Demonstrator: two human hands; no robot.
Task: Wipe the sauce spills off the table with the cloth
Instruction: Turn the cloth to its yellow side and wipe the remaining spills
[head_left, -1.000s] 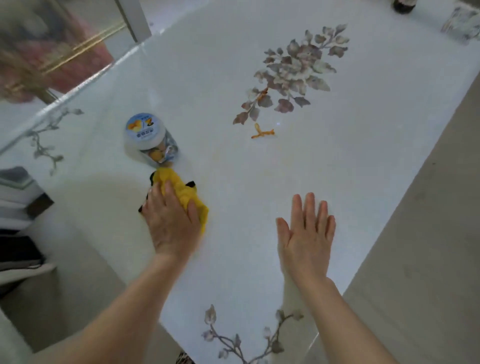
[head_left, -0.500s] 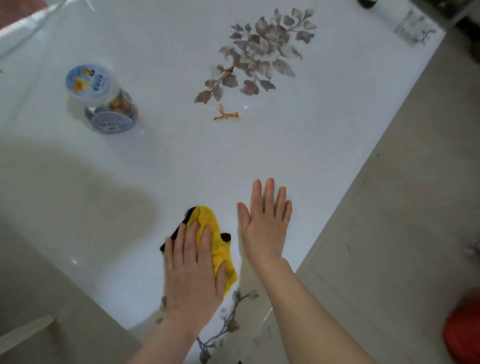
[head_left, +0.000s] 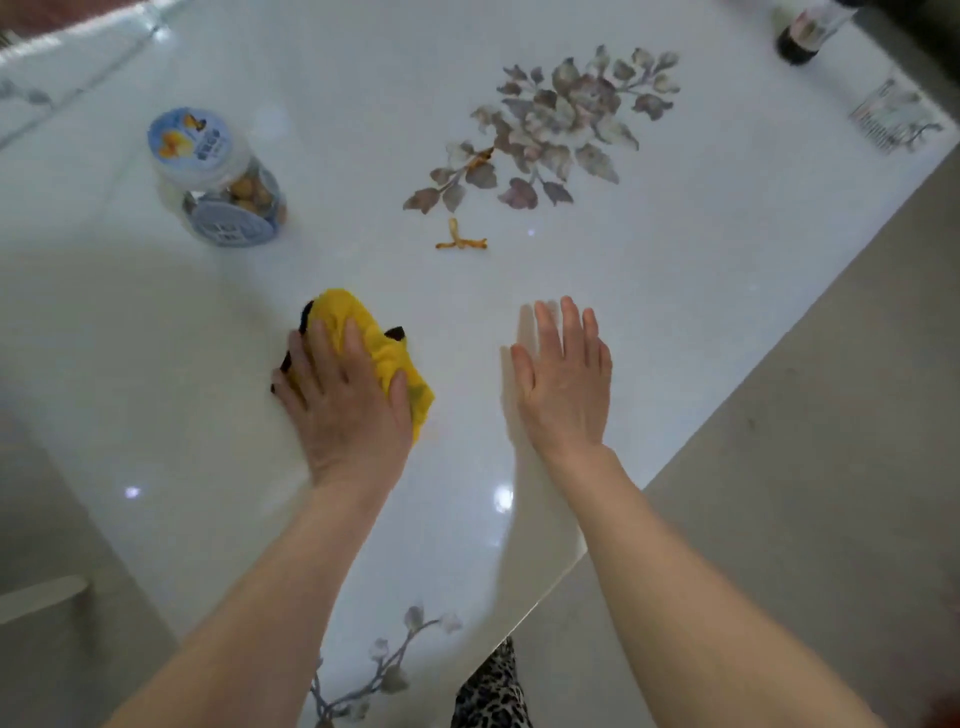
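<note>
My left hand presses flat on a crumpled yellow cloth with black trim, on the glossy white table. The cloth sticks out beyond my fingers toward the far side and the right. My right hand lies flat on the table, fingers together, holding nothing, a short way right of the cloth. An orange sauce streak sits beyond both hands, apart from the cloth. A second small orange smear lies on the printed leaf pattern.
A clear jar with a blue label and lid stands at the far left. A dark bottle and a small printed packet sit at the far right corner. The table's right edge runs diagonally, with beige floor beyond it.
My left hand slid the cloth from beside the jar toward the near edge, then back out toward the middle. My right hand stayed flat on the table.
</note>
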